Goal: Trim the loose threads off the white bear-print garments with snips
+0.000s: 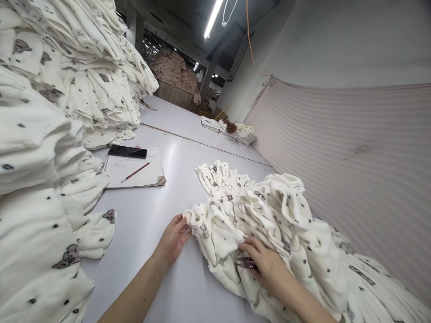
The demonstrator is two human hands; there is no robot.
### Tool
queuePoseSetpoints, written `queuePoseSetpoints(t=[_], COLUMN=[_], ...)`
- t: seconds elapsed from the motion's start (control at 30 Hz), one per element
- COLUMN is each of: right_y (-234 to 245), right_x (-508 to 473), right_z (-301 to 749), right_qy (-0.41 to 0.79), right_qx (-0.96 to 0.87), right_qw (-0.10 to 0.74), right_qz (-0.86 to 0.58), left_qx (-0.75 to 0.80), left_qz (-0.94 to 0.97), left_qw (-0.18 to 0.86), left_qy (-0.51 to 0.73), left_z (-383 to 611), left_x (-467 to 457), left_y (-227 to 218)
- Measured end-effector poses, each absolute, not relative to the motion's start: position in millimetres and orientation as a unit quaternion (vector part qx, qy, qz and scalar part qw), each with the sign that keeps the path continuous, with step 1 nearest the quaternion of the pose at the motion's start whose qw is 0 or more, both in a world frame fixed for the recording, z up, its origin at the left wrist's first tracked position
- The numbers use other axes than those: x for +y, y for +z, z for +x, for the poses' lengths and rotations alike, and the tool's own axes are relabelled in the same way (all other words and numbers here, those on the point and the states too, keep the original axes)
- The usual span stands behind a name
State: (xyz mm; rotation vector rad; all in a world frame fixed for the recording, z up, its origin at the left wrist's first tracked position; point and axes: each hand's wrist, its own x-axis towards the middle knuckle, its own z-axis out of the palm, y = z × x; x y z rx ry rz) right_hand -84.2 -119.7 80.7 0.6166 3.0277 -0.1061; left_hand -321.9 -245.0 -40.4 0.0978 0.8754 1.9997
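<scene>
A heap of white fleece garments (222, 229) with grey animal prints and dark spots lies in front of me, some pieces stamped XL. My left hand (173, 237) pinches the gathered edge of the nearest garment at the heap's left end. My right hand (266, 262) rests over the same garment, its thumb and forefinger closed at a fold of the cloth. Thread snips (247, 263) are tucked in the right palm, blades pointing left; their handles are mostly hidden by the fingers.
Tall stacks of the same white fleece (74, 85) rise on the left. A notepad (134, 172) bears a black phone (128, 151) and a red pencil (135, 172). Bundled white labels (237, 131) lie farther back by the wall. A striped pink cloth (336, 148) hangs on the right.
</scene>
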Motion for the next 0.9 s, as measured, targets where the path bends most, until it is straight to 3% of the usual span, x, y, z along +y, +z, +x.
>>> queuePoseSetpoints(t=[0.1,0.33,0.5,0.67,0.8,0.9], right_y=[76,92,108,119,100,84], right_x=[-120,-134,-159,-181,-182,-178], right_z=[-74,-70,-65,-59,-65,-79], right_qy=[0.013,-0.323,-0.502,-0.568,-0.518,-0.437], right_qx=[0.975,0.807,0.649,0.634,0.696,0.781], right_qw=[0.005,-0.253,-0.323,-0.245,-0.208,-0.207], right_qz=[0.224,0.426,0.472,0.464,0.451,0.396], left_qx=[0.363,0.456,0.533,0.494,0.407,0.450], left_qz=[0.067,0.218,0.346,0.273,0.235,0.272], left_qw=[0.450,0.417,0.416,0.435,0.470,0.442], left_qy=[0.813,0.756,0.651,0.702,0.747,0.727], left_z=[-312,-244,-203,-201,-211,-211], left_x=[-251,-267,-261,-249,-247,-245], left_y=[-33,-11,7,0,-14,-15])
